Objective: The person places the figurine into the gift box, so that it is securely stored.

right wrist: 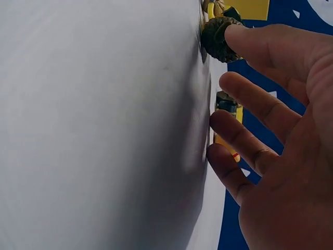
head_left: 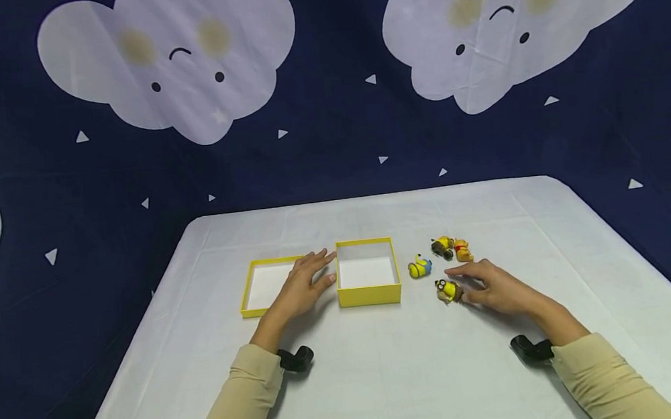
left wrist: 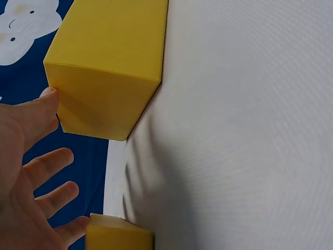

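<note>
A yellow open-topped box (head_left: 371,295) with a white inside stands mid-table. My left hand (head_left: 300,287) is at its left side, fingers spread, thumb (left wrist: 49,99) right at the yellow wall in the left wrist view. Below that hand lies the yellow-rimmed lid (head_left: 248,292), hollow side up. My right hand (head_left: 501,288) reaches to a small goggled minion figurine (head_left: 448,291) lying on the table. Its thumb (right wrist: 244,41) touches the figurine's dark end in the right wrist view, while the other fingers extend apart from it.
Behind that figurine lie a blue-and-yellow minion (head_left: 420,267), a dark-and-yellow minion (head_left: 443,247) and an orange bear figurine (head_left: 463,250) in red, the last two side by side. A white cloth (head_left: 412,377) covers the table. A dark blue cloud-print curtain (head_left: 342,148) hangs behind.
</note>
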`<state>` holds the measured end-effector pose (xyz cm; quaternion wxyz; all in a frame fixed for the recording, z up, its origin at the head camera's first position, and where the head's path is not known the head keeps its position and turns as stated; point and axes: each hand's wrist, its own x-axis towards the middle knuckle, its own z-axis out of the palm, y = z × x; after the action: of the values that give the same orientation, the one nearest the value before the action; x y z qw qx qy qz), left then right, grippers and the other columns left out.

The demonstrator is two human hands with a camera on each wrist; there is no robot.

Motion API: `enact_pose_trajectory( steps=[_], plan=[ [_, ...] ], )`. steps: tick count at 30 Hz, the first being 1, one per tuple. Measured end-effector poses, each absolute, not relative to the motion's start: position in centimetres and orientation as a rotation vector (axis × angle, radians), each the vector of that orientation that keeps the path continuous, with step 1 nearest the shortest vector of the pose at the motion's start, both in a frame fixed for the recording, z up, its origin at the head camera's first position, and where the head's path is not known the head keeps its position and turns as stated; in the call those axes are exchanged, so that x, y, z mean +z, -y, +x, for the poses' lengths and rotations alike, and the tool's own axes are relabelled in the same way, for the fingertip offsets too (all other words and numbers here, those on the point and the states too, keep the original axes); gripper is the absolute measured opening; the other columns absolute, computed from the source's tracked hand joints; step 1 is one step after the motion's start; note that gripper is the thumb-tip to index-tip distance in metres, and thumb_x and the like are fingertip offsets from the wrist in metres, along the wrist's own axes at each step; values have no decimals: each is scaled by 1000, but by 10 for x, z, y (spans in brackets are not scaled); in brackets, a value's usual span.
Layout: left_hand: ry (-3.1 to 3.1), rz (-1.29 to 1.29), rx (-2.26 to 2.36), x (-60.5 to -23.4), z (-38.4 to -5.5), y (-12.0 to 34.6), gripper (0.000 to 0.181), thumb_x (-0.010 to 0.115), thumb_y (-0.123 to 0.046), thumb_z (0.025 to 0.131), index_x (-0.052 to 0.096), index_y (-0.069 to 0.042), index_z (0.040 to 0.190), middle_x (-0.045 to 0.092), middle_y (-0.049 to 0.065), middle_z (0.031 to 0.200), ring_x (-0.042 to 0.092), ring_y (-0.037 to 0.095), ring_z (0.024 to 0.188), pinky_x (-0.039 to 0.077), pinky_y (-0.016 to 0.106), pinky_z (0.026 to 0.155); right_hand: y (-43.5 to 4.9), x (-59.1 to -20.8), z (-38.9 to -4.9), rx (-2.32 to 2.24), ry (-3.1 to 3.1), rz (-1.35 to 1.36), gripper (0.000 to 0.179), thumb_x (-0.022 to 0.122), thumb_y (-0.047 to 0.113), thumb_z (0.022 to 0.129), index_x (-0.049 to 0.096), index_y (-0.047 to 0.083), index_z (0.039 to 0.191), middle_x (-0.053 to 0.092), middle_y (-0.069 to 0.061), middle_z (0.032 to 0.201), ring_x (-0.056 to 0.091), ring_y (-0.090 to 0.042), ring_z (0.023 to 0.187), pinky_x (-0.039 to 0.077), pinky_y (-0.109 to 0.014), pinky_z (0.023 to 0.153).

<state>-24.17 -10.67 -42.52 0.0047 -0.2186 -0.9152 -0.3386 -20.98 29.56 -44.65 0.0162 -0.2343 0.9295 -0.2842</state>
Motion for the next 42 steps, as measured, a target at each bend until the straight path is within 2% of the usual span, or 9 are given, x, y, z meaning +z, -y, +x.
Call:
enact_pose_trajectory(
  steps=[4,8,11,16,25,32,42],
  plan=[
    [2849,-695,-1058,-424,-243,106,48,56,-29,95,45,-21,141,38,9,151,26,36,143,21,57,116,-292,-446,-211,-903,-2860,-743,53,69,7,81,55,13,132,57,-12,133,47,-28,118,39,-48,98],
    [2826,-704,-1060,-423,-242,105,48,56,-28,95,46,-18,140,38,10,151,27,37,142,22,57,115,-289,-446,-213,-935,-2808,-744,54,69,7,81,54,13,133,55,-13,136,42,-36,126,28,-61,107],
    [2814,-718,-1063,-422,-242,104,48,56,-28,95,47,-16,140,39,11,150,28,38,141,23,58,115,-287,-446,-213,-941,-2783,-750,55,69,8,81,54,15,134,54,-12,137,38,-39,131,24,-65,109],
    [2808,-746,-1049,-421,-242,103,47,55,-30,95,48,-15,139,41,10,149,29,38,140,24,58,115,-282,-445,-213,-922,-2788,-761,55,69,9,81,54,18,133,56,-8,135,37,-38,131,29,-65,106],
    [2817,-757,-1046,-423,-244,102,46,55,-30,95,49,-14,138,43,5,148,30,37,141,24,56,115,-279,-444,-213,-894,-2779,-678,54,72,14,80,56,16,131,52,-12,138,27,-44,136,22,-71,106],
    [2841,-735,-1076,-422,-245,103,48,55,-30,96,46,-14,140,44,2,148,28,34,142,24,56,115,-279,-444,-213,-862,-2798,-621,53,73,19,80,55,17,130,45,-18,138,36,-42,131,32,-67,104],
    [2805,-761,-1121,-425,-245,102,50,56,-28,95,45,-11,140,40,0,150,27,34,143,22,55,117,-279,-447,-211,-880,-2816,-594,52,74,21,79,56,19,128,43,-21,141,32,-47,134,28,-70,104]
  ],
)
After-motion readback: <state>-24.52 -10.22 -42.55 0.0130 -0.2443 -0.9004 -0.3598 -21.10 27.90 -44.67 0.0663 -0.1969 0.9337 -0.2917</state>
